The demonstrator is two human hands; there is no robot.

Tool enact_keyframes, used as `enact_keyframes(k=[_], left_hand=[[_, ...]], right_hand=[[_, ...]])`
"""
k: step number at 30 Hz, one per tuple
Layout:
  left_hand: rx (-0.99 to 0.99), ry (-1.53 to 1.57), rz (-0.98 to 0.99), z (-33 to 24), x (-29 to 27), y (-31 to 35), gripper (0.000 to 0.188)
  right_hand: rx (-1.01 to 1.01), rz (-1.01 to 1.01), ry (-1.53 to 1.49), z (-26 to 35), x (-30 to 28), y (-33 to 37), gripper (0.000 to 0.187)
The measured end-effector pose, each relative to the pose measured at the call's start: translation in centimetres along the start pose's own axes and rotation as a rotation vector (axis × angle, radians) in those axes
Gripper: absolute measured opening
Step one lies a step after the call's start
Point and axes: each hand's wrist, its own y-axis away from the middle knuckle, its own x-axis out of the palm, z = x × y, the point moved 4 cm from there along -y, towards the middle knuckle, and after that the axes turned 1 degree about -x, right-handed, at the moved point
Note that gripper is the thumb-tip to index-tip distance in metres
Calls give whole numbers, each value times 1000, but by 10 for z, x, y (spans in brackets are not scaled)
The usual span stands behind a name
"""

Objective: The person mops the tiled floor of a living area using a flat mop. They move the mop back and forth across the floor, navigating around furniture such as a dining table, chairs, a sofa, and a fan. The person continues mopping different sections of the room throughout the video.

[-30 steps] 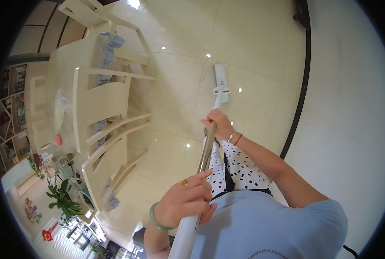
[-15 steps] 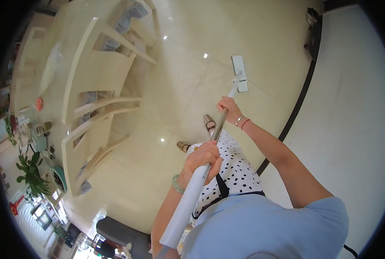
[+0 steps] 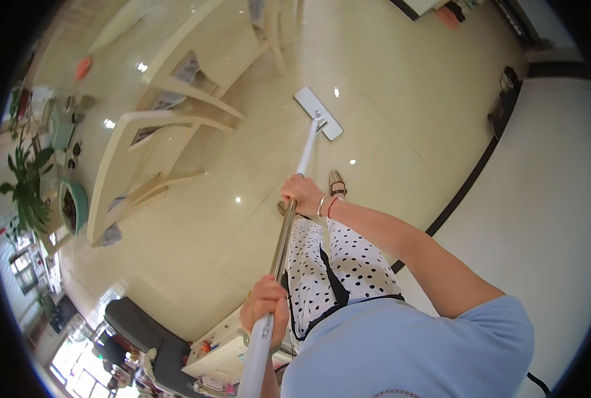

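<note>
A flat mop (image 3: 289, 219) is held in both hands and its long pole slants from the lower middle of the view up to the floor ahead. The left hand (image 3: 265, 308) is wrapped around the upper part of the pole, fingers curled tight together about it. The right hand (image 3: 303, 194) is closed around the pole lower down, where the metal section meets the white one; its fingers are folded round the shaft, and bracelets sit on the wrist. The mop head (image 3: 318, 113), a pale rectangle, lies flat on the glossy tile floor (image 3: 401, 99), well ahead of the feet and near the legs of a pale chair (image 3: 156, 142) at the left. A dining table (image 3: 110, 60) stands beyond the chair, and potted plants (image 3: 27, 179) are seen at the far left.

For the stroke in hand to be done well, the head should be kept flat against the tiles, so that pressure is spread evenly along its whole width. The push is best guided by the lower hand while the upper hand steers the angle. Near the chair legs, the head should be turned slightly so that a corner is not caught. Overlapping passes would be judged wise, as streaks show readily on so shiny a surface.
</note>
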Motion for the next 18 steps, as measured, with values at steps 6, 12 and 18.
enact_keyframes(k=[6, 12, 18], left_hand=[[-87, -105, -213, -23, -53, 93, 17], [-129, -131, -365, -69, -84, 146, 16], [-52, -13, -319, -75, -115, 157, 23]], right_hand=[[-220, 254, -61, 89, 88, 3, 8], [-394, 439, -167, 174, 154, 30, 7], [-421, 628, -160, 212, 161, 27, 6]])
